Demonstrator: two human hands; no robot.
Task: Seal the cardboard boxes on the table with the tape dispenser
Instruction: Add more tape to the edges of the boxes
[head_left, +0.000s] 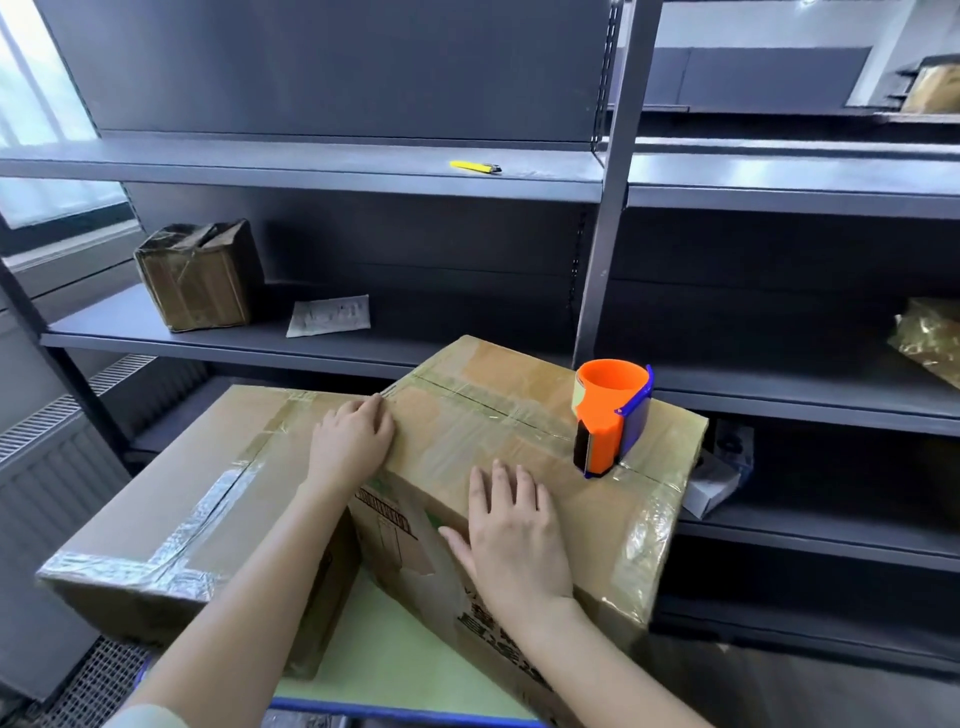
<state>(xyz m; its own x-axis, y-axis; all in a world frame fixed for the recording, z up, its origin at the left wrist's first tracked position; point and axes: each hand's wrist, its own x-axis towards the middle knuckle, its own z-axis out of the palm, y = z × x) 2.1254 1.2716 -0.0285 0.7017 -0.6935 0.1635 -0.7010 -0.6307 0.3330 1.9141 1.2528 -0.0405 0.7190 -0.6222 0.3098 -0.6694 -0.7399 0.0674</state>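
A large cardboard box (519, 415) sits in front of me, its top seam covered with clear tape. An orange and blue tape dispenser (610, 415) stands upright on the box's top near its right end, with no hand on it. My left hand (350, 441) rests on the box's near left top edge with its fingers slightly bent over the tape. My right hand (511, 530) lies flat with straight fingers over the box's front top edge. A second cardboard box (171, 493), taped along its top, sits to the left, touching the first.
Both boxes stand on a pale green table (395, 660) with a blue front edge. Dark metal shelves behind hold a small taped box (200, 275), a paper sheet (330, 314) and a yellow utility knife (475, 167). A shelf upright (608, 208) rises behind the dispenser.
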